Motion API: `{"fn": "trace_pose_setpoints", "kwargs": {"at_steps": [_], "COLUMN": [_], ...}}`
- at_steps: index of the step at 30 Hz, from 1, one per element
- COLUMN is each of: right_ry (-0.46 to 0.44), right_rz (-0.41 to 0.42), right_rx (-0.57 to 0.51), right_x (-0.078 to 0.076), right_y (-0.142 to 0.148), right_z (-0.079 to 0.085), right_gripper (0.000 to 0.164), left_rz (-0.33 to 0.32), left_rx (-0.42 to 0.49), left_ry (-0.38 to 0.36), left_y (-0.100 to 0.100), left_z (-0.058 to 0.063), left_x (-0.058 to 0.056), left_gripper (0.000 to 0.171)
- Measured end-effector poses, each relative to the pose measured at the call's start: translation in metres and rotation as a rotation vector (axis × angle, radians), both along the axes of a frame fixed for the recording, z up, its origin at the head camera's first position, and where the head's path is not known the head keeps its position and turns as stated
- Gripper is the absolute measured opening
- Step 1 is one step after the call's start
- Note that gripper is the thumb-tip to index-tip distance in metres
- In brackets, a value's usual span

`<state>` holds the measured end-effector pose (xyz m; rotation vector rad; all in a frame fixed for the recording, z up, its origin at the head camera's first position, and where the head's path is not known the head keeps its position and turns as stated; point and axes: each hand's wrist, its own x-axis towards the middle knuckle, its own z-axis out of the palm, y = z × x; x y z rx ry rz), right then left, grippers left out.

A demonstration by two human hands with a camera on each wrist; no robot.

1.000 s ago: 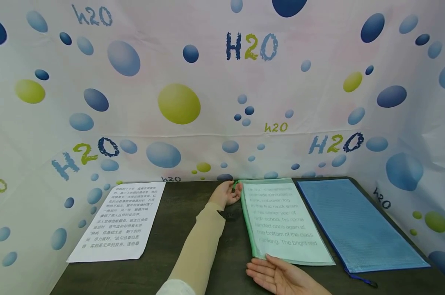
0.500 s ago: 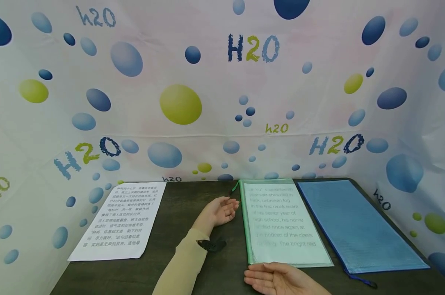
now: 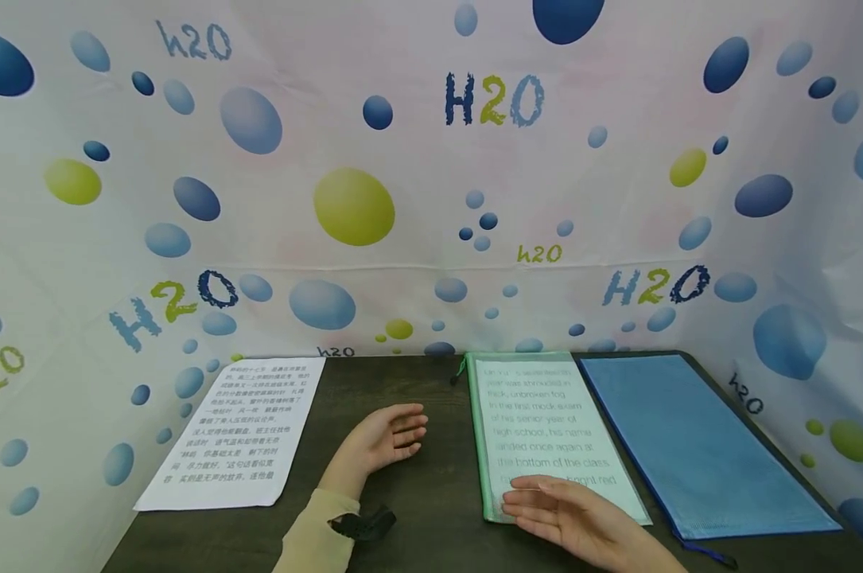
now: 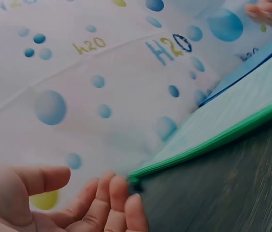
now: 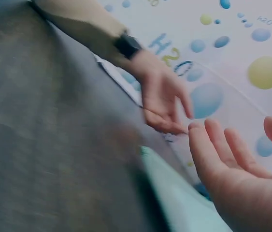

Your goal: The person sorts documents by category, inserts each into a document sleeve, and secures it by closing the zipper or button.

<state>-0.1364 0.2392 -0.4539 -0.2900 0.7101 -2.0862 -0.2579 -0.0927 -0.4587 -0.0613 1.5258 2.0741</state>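
Note:
A green zip file bag [image 3: 538, 422] lies on the dark table, a sheet of large English print showing through its cover. My left hand [image 3: 384, 438] is left of the bag, apart from it, fingers loosely bent around nothing. In the left wrist view the bag's green edge [image 4: 213, 145] runs past those fingertips. My right hand [image 3: 574, 513] is over the bag's near end, relaxed and holding nothing, and it covers part of the last printed line. A dark green zip pull [image 3: 457, 372] hangs off the bag's far left corner.
A white sheet with Chinese print [image 3: 231, 434] lies at the left of the table [image 3: 402, 525]. To the right is a blue zip file bag [image 3: 710, 446], its blue cord pull [image 3: 710, 553] at the near edge. A patterned curtain [image 3: 417, 159] stands behind.
My left hand has left the zip pull at the green bag's far corner and drawn back toward me and left. My right hand has moved slightly right and up over the bag's near end.

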Motion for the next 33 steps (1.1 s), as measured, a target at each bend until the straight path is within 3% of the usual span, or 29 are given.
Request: {"fn": "trace_pose_setpoints", "kwargs": {"at_steps": [5,9,11,14,20,23,28,30,33], "right_ry": [0.105,0.299,0.409,0.533,0.860,1.036,1.214,1.241,1.224], "right_rz": [-0.091,-0.195,-0.272,-0.445,-0.738,-0.823,-0.894,-0.892,-0.817], "right_rx": [0.060,0.241,0.378,0.678,1.306,1.491,1.634,1.684,1.751], "right_x": [-0.005,-0.006,-0.006,-0.005,-0.008,-0.011,-0.016,-0.018,-0.021], "right_y": [0.021,0.036,0.043,0.050,0.063,0.072,0.086,0.091,0.100], "right_z": [0.019,0.035,0.040,0.046,0.051,0.049,0.040,0.036,0.028], "right_gripper": [0.046,0.042,0.039,0.033,0.050,0.053,0.055,0.056,0.060], "left_rz": [-0.001,0.053,0.078,0.104,0.163,0.191,0.261,0.283,0.298], "left_rx": [-0.214,-0.389,-0.477,-0.626,-0.988,-1.129,-1.325,-1.380,-1.460], "left_ry": [0.174,0.294,0.354,0.469,0.759,0.862,0.919,0.900,0.838], "left_y": [-0.023,-0.040,-0.049,-0.065,-0.097,-0.114,-0.148,-0.162,-0.183], "left_z": [0.015,0.030,0.037,0.044,0.048,0.048,0.048,0.047,0.042], "left_x": [0.013,0.022,0.026,0.033,0.044,0.046,0.043,0.041,0.040], "left_gripper": [0.052,0.044,0.040,0.036,0.031,0.034,0.039,0.041,0.046]}}
